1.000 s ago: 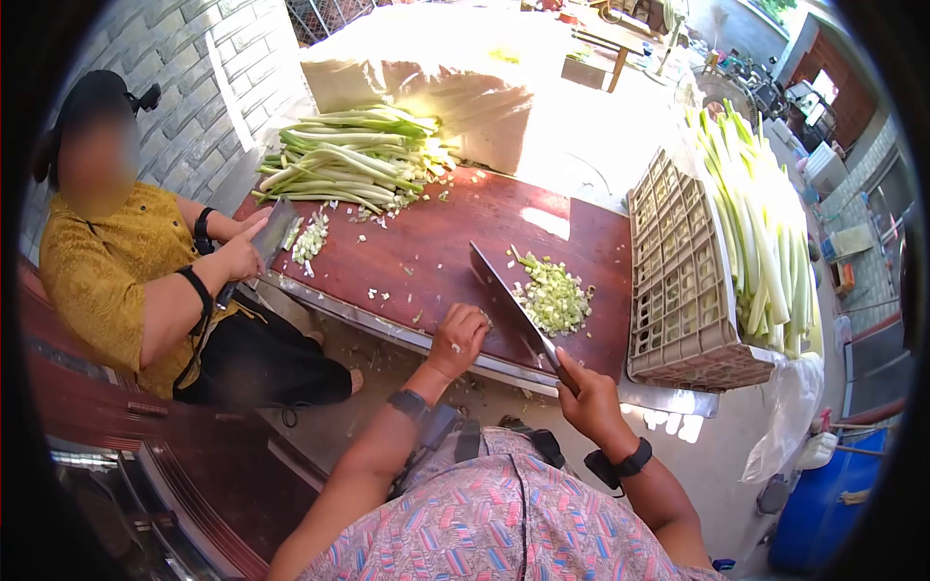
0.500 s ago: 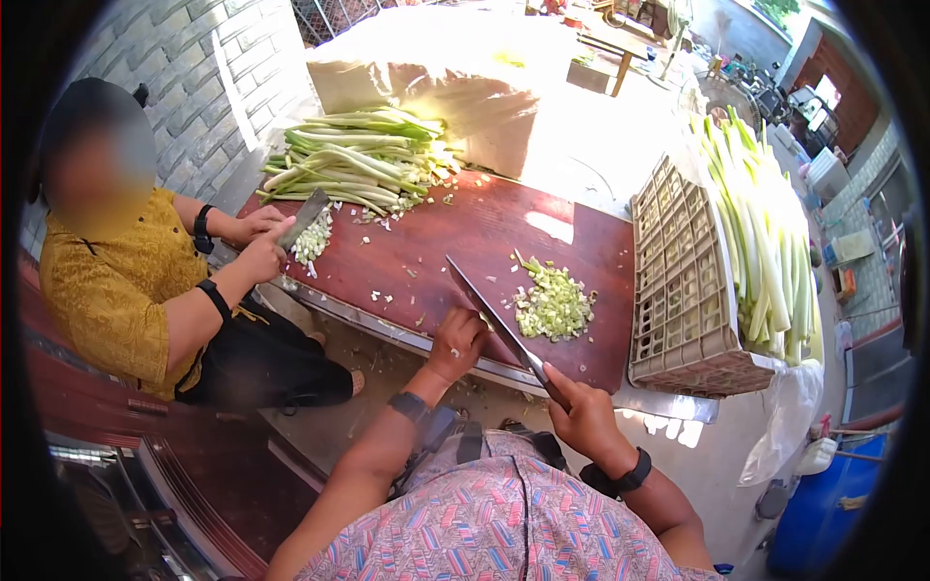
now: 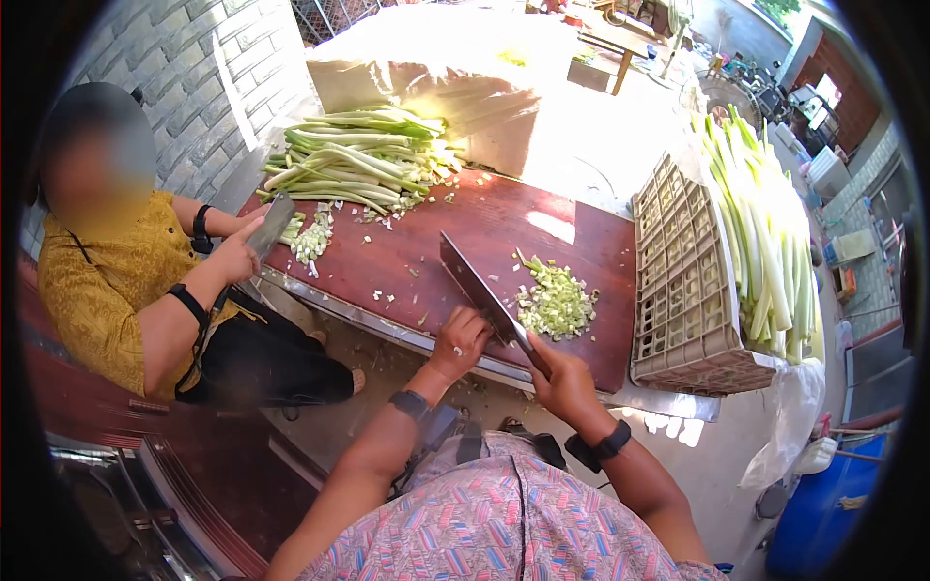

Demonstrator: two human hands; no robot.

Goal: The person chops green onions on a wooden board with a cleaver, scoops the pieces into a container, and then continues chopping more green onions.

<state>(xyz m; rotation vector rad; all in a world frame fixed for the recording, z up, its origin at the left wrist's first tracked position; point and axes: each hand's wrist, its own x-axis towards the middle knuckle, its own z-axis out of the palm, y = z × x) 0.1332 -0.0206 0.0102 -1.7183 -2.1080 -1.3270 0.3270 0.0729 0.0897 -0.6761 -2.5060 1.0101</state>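
My right hand (image 3: pixel 567 385) is wrapped around the handle of a large kitchen knife (image 3: pixel 477 290), its blade slanting up and left over the near edge of the red board tabletop (image 3: pixel 426 261). Fingers curled, my left hand (image 3: pixel 461 341) is close beside the lower part of the blade. Whatever those fingers hold, if anything, is hidden. Just right of the blade lies a heap of chopped green onion (image 3: pixel 557 302), pale green and white. At the left, a co-worker in a yellow top holds a cleaver (image 3: pixel 269 227) beside a smaller chopped heap (image 3: pixel 312 238).
Long whole green onions (image 3: pixel 354 160) are piled at the table's far left. A plastic crate (image 3: pixel 681 290) stands at the right end, with more green onions (image 3: pixel 760 232) upright in it. A clear plastic bag (image 3: pixel 780 436) hangs below, near a blue barrel (image 3: pixel 833 513).
My right hand has shifted slightly left and up, turning the blade more broadly into view. My left hand stays nearly in place. The co-worker's cleaver has moved left and down.
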